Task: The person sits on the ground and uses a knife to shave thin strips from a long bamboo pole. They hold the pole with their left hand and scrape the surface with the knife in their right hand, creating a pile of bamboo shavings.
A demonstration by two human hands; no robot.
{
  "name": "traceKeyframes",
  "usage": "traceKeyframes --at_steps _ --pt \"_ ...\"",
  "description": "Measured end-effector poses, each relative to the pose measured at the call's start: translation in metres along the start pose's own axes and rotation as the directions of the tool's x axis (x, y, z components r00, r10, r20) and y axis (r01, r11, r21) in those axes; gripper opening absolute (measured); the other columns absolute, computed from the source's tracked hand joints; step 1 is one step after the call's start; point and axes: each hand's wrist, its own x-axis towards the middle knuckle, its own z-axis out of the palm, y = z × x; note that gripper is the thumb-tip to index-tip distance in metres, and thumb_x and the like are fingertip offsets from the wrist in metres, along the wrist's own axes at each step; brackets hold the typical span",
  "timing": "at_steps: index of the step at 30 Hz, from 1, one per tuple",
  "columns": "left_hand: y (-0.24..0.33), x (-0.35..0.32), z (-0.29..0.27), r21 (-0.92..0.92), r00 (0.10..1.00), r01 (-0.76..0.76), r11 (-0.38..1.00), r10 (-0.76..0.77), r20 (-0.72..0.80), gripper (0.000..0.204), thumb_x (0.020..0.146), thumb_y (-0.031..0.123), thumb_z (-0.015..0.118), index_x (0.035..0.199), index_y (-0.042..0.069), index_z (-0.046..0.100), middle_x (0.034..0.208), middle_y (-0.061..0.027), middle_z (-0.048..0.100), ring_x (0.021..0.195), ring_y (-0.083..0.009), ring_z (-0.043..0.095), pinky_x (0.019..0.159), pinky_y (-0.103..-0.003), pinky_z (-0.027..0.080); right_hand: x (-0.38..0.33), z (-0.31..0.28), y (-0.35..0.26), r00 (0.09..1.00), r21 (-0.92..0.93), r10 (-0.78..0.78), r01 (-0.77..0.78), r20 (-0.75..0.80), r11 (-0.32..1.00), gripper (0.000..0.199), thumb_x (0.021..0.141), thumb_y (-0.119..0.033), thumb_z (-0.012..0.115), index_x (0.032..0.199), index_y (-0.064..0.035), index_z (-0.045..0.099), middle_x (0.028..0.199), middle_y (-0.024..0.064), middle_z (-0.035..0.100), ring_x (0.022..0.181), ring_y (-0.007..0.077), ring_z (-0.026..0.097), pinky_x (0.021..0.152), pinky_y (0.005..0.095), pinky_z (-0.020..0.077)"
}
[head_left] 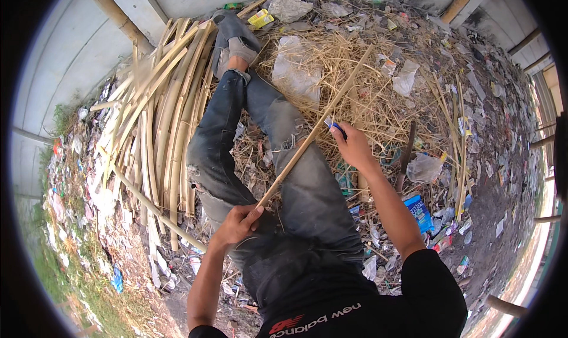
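Observation:
A long bamboo strip point(313, 131) lies slantwise across my thigh, its far end raised over the straw. My left hand point(238, 222) is closed around its near end, close to my lap. In my right hand point(355, 147) is a small blue-handled knife point(335, 126), gripped with its pale blade against or very near the strip's right side, past my knee. Fingers hide most of the knife's handle. I sit with my legs point(219, 142) stretched out and crossed at the shins.
Many split bamboo strips point(171, 119) are piled left of my legs. Straw-like shavings point(337, 71) spread ahead, with a dark curved blade-like piece point(407, 157) at right. Plastic litter, including a blue wrapper point(419, 212), covers the ground. A pale panel wall point(65, 60) with bamboo posts stands behind.

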Motion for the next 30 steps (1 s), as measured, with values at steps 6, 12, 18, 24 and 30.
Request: traceKeyframes --at_steps 6,12,18,24,30 --pt "-0.006 -0.035 -0.017 0.081 0.997 0.080 0.994 -0.078 -0.025 0.058 0.110 0.050 0.057 0.085 -0.001 0.068 0.058 -0.0011 0.052 0.056 -0.0113 0.053 0.054 -0.032 0.042 0.027 0.004 0.011 0.997 -0.067 0.053 -0.056 -0.051 0.996 0.034 0.107 -0.035 0.061 0.101 -0.0022 0.068 0.075 0.0221 0.067 0.069 0.0443 0.066 0.063 0.0518 0.0494" --pt "-0.007 -0.061 -0.032 0.275 0.996 0.055 0.960 -0.036 -0.076 0.051 0.109 0.043 0.062 0.132 -0.002 0.071 0.062 -0.0056 0.057 0.061 -0.0122 0.054 0.058 -0.034 0.046 0.037 0.000 0.033 0.983 0.017 0.125 -0.124 -0.132 0.992 0.037 0.108 -0.037 0.060 0.104 -0.0012 0.069 0.081 0.0239 0.067 0.073 0.0428 0.066 0.066 0.0503 0.0489" --pt "-0.042 -0.074 -0.050 0.293 0.997 0.021 0.956 0.002 -0.080 0.051 0.107 0.037 0.066 0.139 -0.004 0.066 0.063 -0.0071 0.053 0.062 -0.0110 0.051 0.059 -0.034 0.045 0.038 0.004 0.038 0.964 0.037 0.155 -0.150 -0.215 0.988 0.038 0.109 -0.038 0.058 0.106 -0.0022 0.071 0.077 0.0222 0.065 0.068 0.0411 0.062 0.066 0.0501 0.0464" --pt "-0.054 -0.104 -0.072 0.304 0.996 0.064 0.951 -0.043 -0.074 0.055 0.104 0.039 0.070 0.137 -0.004 0.067 0.062 -0.0053 0.051 0.063 -0.0097 0.048 0.058 -0.033 0.043 0.057 -0.021 0.046 0.962 -0.065 0.208 -0.222 -0.176 0.973 0.041 0.109 -0.040 0.058 0.110 -0.0023 0.073 0.076 0.0217 0.066 0.068 0.0406 0.063 0.068 0.0504 0.0480" --pt "-0.050 -0.108 -0.076 0.313 0.992 0.114 0.943 -0.088 -0.093 0.057 0.103 0.045 0.069 0.136 -0.002 0.070 0.063 -0.0045 0.056 0.060 -0.0117 0.050 0.058 -0.034 0.043 0.061 -0.022 0.057 0.987 -0.124 0.091 -0.108 -0.134 0.986 0.041 0.108 -0.039 0.060 0.107 -0.0001 0.072 0.079 0.0225 0.068 0.071 0.0400 0.065 0.070 0.0485 0.0502"
